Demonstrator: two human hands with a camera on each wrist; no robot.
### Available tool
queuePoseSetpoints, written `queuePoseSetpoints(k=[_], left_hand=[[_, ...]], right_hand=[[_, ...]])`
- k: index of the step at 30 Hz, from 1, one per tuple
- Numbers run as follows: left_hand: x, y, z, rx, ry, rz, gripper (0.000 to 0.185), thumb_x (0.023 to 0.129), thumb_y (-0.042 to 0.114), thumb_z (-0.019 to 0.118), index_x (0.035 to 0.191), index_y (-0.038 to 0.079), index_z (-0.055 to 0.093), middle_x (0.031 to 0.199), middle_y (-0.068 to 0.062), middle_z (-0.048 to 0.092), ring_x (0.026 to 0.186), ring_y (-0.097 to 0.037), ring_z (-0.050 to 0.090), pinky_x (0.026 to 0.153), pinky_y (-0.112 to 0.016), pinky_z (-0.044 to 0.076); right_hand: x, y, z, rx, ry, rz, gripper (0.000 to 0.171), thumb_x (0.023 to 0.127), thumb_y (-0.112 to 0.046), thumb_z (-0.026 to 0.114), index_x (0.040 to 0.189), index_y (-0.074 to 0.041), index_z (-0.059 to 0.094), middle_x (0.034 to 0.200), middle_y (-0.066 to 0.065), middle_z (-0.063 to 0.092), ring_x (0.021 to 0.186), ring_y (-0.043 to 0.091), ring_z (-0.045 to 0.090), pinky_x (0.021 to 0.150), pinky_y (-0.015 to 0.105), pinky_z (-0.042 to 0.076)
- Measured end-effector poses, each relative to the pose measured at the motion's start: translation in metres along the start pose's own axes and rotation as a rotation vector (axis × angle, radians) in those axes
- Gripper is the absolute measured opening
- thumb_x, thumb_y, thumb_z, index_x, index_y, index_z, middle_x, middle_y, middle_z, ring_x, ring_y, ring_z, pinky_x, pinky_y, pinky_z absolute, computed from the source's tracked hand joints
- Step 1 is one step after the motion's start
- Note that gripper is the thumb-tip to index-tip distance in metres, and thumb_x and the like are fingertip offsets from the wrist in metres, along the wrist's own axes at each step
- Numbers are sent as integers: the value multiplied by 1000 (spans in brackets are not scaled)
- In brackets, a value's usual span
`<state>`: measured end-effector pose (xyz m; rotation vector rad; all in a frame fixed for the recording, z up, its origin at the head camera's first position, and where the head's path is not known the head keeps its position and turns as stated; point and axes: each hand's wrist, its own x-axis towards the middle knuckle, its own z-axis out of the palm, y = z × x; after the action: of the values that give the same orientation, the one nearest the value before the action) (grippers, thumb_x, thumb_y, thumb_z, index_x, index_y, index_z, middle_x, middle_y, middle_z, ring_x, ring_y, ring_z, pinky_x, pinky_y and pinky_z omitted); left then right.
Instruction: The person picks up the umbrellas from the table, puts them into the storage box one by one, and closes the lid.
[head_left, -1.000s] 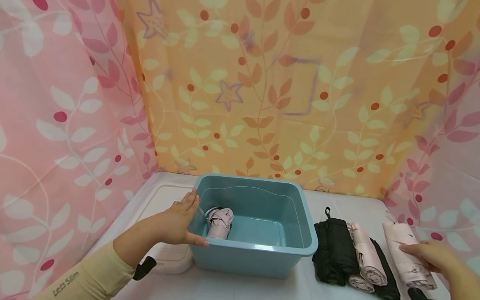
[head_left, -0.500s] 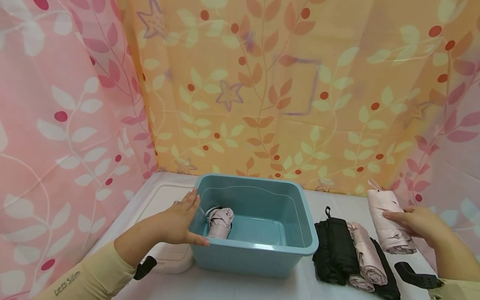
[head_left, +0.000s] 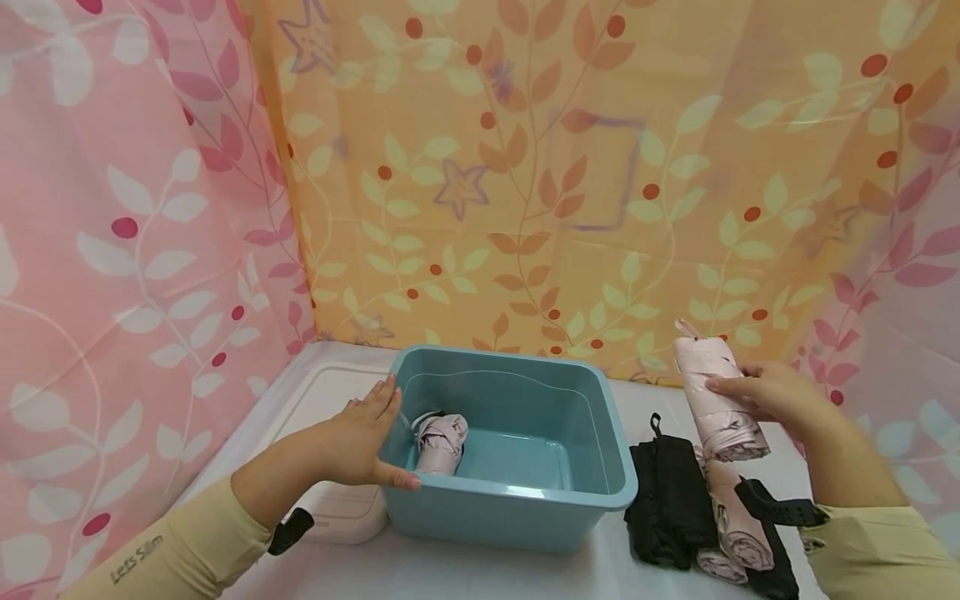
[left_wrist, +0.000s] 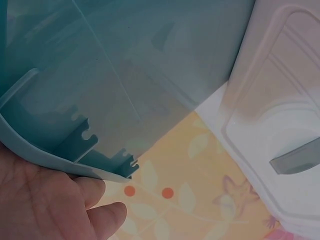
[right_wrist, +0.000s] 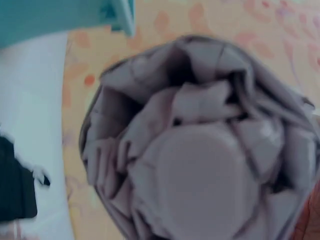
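Note:
My right hand (head_left: 780,396) grips a pale pink folded umbrella (head_left: 712,392), lifted above the other umbrellas to the right of the bin. In the right wrist view, the end of this umbrella (right_wrist: 205,180) fills most of the picture, with its fabric bunched round the handle. My left hand (head_left: 348,442) rests with straight fingers on the left rim of a blue plastic bin (head_left: 487,521). The left wrist view has the palm and fingertips (left_wrist: 112,220) under the bin's rim. Inside the bin at the left stands one pink folded umbrella (head_left: 441,444).
Black folded umbrellas (head_left: 671,500) and pink folded ones (head_left: 738,521) lie side by side on the white-covered table (head_left: 465,575), right of the bin. A white lid (head_left: 322,400) lies to the left. Floral curtains (head_left: 555,167) hang at the back and both sides.
My right hand has lifted the pink folded umbrella off the table and carried it left, toward the bin. The left hand stays on the rim.

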<state>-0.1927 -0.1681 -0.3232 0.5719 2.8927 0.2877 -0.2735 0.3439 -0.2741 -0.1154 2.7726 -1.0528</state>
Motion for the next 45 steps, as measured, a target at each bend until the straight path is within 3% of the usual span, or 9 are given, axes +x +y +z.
queuePoseSetpoints(k=[6,13,29,32,39,45], left_hand=[[0,-1,2,4,10,1,127,61,80,52,144,-4,7,151,-19,-5,139,-33,-4,106,-57,12],[1,-2,6,18,18,-8,124,62,78,55,145,-2,8,152,-17,-6,139,-31,-4,106,-56,13],[0,-2,4,22,25,20,125,62,83,47,145,-3,9,151,-19,-5,139,-33,-3,106,-57,13],[1,-2,4,27,17,15,125,61,83,47,145,-3,9,152,-19,-5,139,-33,-3,106,-57,13],[1,-1,3,31,6,17,125,62,82,47,145,-2,8,152,-19,-4,139,-34,-3,106,-57,13],[1,-1,2,29,8,8,125,62,82,48,145,-2,9,152,-18,-4,139,-33,-3,106,-56,13]], right_hand=[[12,-33,20,63,-17,-87,60,89,-35,58,122,13,42,105,18,55,84,18,58,78,41,51],[22,-65,42,101,-70,-96,62,87,-36,61,122,11,43,101,16,56,81,19,59,77,38,51],[42,-126,103,86,-134,-135,44,80,-30,69,106,4,59,91,12,60,74,19,58,65,32,52],[47,-133,114,74,-131,-156,38,79,-29,70,100,2,62,86,10,60,71,18,57,61,31,51],[57,-146,136,-28,-146,-148,41,77,-32,70,102,-1,62,85,9,60,71,19,56,58,29,50],[62,-156,153,-95,-126,-156,33,71,-35,74,80,-5,65,71,6,56,61,17,54,50,27,46]])
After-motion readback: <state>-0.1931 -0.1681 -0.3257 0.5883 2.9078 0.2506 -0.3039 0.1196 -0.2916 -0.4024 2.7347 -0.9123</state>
